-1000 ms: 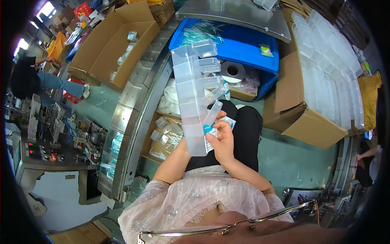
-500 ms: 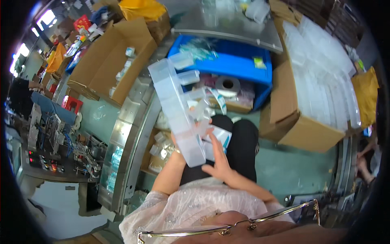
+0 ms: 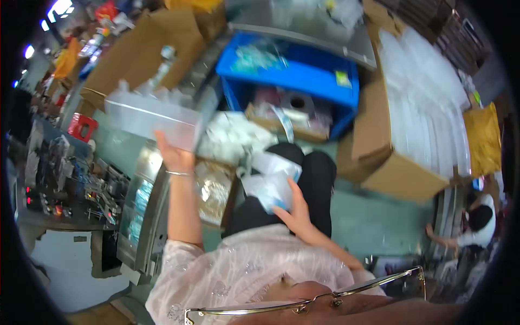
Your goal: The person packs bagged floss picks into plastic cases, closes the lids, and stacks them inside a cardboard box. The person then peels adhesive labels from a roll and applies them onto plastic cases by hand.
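Note:
My left hand (image 3: 176, 154) is raised out to the left, gripping one end of a long translucent plastic box (image 3: 149, 118) with several open lids or compartments along its far side. The box is blurred by motion and spans the near edge of an open carton. Over my lap, my right hand (image 3: 298, 214) has its thumb and fingers around a small white-and-blue carton (image 3: 273, 192). A second white carton (image 3: 276, 163) lies just beyond it on my thigh.
A cardboard box (image 3: 212, 189) of clear wrapped pieces sits by my left knee, white bags (image 3: 233, 135) beyond it. A blue crate (image 3: 287, 67) stands ahead under a metal table (image 3: 303, 32). A large carton (image 3: 403, 176) of clear plastic boxes stands right; a metal conveyor (image 3: 149, 216) runs left.
My left hand has carried the translucent box from above my lap out to the left, turning it sideways. My right hand has come away from it and closed on a small carton.

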A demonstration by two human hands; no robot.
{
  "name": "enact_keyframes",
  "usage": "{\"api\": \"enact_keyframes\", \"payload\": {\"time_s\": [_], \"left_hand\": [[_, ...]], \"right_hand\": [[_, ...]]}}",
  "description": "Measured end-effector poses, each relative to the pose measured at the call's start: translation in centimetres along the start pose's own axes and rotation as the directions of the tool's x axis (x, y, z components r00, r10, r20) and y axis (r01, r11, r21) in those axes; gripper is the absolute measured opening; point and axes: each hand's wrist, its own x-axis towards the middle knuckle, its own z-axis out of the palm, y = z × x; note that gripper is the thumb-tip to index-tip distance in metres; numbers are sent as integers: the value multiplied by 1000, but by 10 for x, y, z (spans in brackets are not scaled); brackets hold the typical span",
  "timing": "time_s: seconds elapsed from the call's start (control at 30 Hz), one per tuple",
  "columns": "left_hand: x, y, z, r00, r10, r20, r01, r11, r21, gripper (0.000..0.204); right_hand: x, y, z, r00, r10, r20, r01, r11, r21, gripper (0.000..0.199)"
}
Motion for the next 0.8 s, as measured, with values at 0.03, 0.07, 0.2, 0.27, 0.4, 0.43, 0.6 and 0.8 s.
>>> {"api": "enact_keyframes", "payload": {"time_s": [0.03,0.07,0.2,0.27,0.4,0.43,0.6,0.8], "left_hand": [[-9,4,16,997,30,67,-33,998,45,57],[-20,-1,21,999,-29,31,25,993,115,57],[-53,-29,13,978,-206,29,199,967,160,60],[-77,-45,3,932,-363,6,362,930,71,61],[-116,-101,-28,772,-634,-43,621,767,-159,67],[-119,-118,-42,768,-636,-74,621,768,-158,64],[-113,-127,-63,771,-633,-66,609,764,-212,58],[-114,-127,-63,765,-639,-77,622,765,-166,58]], "right_hand": [[13,0,11,976,-111,190,112,994,6,85],[23,3,25,925,-119,360,87,991,105,90],[56,21,-7,912,-201,358,243,967,-74,47],[54,47,-38,912,-240,333,365,843,-394,33],[61,48,-32,901,-154,405,370,758,-536,33],[66,45,-31,893,-147,426,379,757,-532,32],[80,38,-26,842,-130,524,423,762,-491,28],[70,52,-21,844,-251,473,489,723,-489,18]]}}
